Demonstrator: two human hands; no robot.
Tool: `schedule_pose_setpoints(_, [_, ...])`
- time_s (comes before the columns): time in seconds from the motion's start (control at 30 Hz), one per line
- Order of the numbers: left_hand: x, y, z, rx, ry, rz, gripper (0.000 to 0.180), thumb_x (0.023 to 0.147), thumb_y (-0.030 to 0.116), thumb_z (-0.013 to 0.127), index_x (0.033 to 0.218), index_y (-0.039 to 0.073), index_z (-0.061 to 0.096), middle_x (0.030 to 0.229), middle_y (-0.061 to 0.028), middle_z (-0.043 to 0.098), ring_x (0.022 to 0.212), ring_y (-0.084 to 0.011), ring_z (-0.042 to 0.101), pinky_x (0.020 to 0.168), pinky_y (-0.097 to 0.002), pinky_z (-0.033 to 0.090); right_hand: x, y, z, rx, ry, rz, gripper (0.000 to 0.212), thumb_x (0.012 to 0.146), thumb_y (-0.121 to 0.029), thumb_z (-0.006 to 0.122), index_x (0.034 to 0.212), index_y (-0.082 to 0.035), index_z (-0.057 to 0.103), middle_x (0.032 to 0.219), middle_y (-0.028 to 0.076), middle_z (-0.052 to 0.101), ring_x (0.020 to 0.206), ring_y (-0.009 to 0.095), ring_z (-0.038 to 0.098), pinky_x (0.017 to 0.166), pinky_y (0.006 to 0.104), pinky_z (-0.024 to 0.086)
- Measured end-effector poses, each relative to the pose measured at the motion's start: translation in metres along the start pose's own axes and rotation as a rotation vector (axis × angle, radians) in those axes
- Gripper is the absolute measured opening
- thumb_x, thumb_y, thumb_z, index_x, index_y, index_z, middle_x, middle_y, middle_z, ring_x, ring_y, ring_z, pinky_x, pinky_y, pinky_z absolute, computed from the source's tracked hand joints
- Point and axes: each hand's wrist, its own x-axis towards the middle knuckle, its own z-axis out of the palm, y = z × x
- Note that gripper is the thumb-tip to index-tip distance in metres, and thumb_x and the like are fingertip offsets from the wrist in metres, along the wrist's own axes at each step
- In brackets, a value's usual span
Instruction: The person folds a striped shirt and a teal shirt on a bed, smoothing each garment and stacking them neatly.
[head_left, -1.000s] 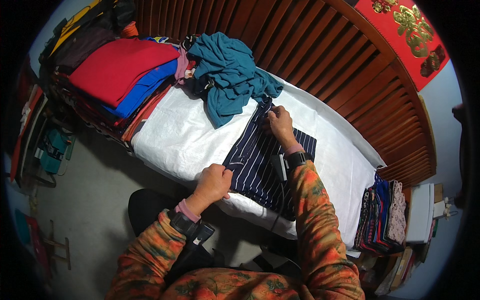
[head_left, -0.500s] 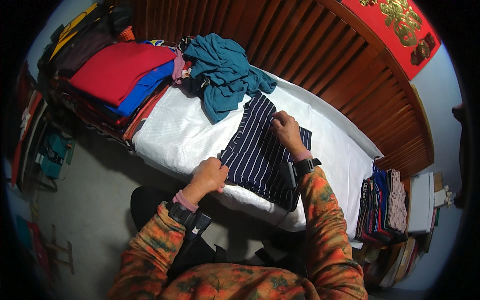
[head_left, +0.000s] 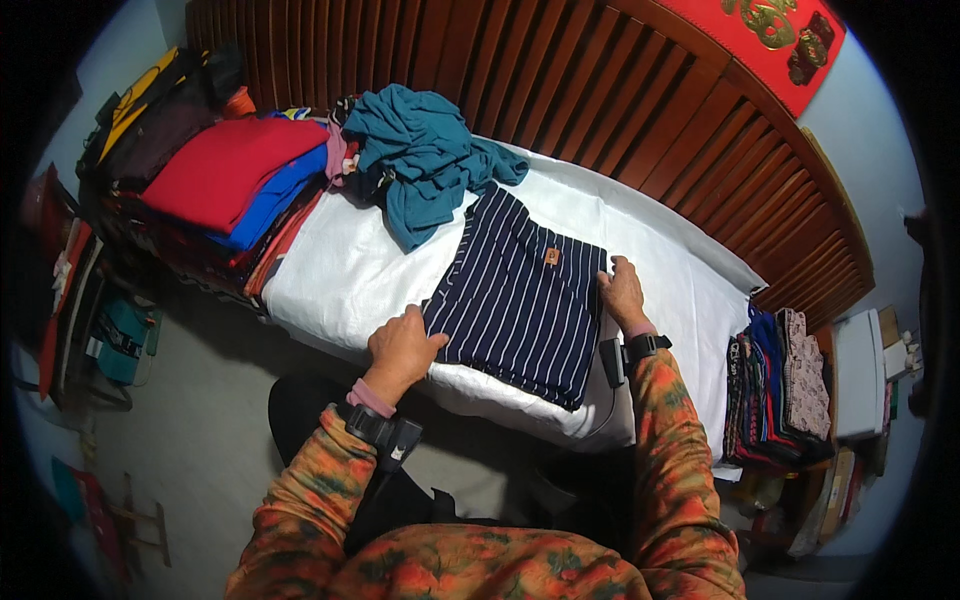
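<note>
On the white sheet (head_left: 340, 260), right in front of the person, lies the dark blue striped cloth (head_left: 525, 310), folded in layers, with a small brown patch (head_left: 552, 257) near its top edge. The left hand (head_left: 400, 350) is at the left edge, its thumb by the cloth and its fingers bent; I cannot tell if it pinches the edge or just rests there. The right hand (head_left: 622, 293) is at the top right corner, thumb on the near side, and I cannot tell if it has hold of any cloth. To make it neat, I think both hands should pull softly away from each other, so the bumps go flat and the white stripes run straight. Too hard a tug could slide the layers apart. The top left tip pokes up close to the crumpled teal cloth (head_left: 420, 150), so it is best to keep those two from getting mixed. The front edge needs care too, as its layers should line up. The gray box (head_left: 613, 363) by the right wrist should not catch the cloth.
</note>
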Motion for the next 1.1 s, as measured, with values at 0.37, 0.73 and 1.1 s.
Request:
schedule_pose_setpoints(0.37, [0.014,0.009,0.004,0.039,-0.019,0.106,0.033,0.074,0.021,0.072,0.096,-0.003,0.067,0.102,-0.0236,0.066,0.095,-0.0408,0.066,0.084,-0.0484,0.053,0.056,0.008,0.017,0.080,-0.215,-0.090,0.038,0.088,-0.021,0.067,0.122,-0.004,0.062,0.111,0.024,0.068,0.108,0.039,0.064,0.095,0.0434,0.051])
schedule_pose_setpoints(0.73, [0.130,0.025,0.030,-0.274,0.164,0.058,0.034,0.073,0.019,0.071,0.100,-0.001,0.062,0.100,-0.0288,0.068,0.098,-0.0460,0.065,0.087,-0.0492,0.052,-0.013,0.093,-0.031,0.304,-0.166,0.160,0.019,0.078,-0.013,0.071,0.081,0.000,0.058,0.070,0.012,0.062,0.064,0.022,0.063,0.059,0.0369,0.051])
schedule_pose_setpoints(1.1, [0.235,0.092,0.059,-0.671,-0.138,0.152,0.079,0.083,0.019,0.077,0.147,-0.002,0.034,0.115,-0.0213,0.060,0.094,-0.0263,0.064,0.072,-0.0348,0.055,-0.135,0.068,-0.067,0.735,-0.269,0.475,0.024,0.090,-0.014,0.071,0.077,-0.005,0.053,0.063,0.004,0.058,0.048,0.012,0.054,0.039,0.0278,0.045])
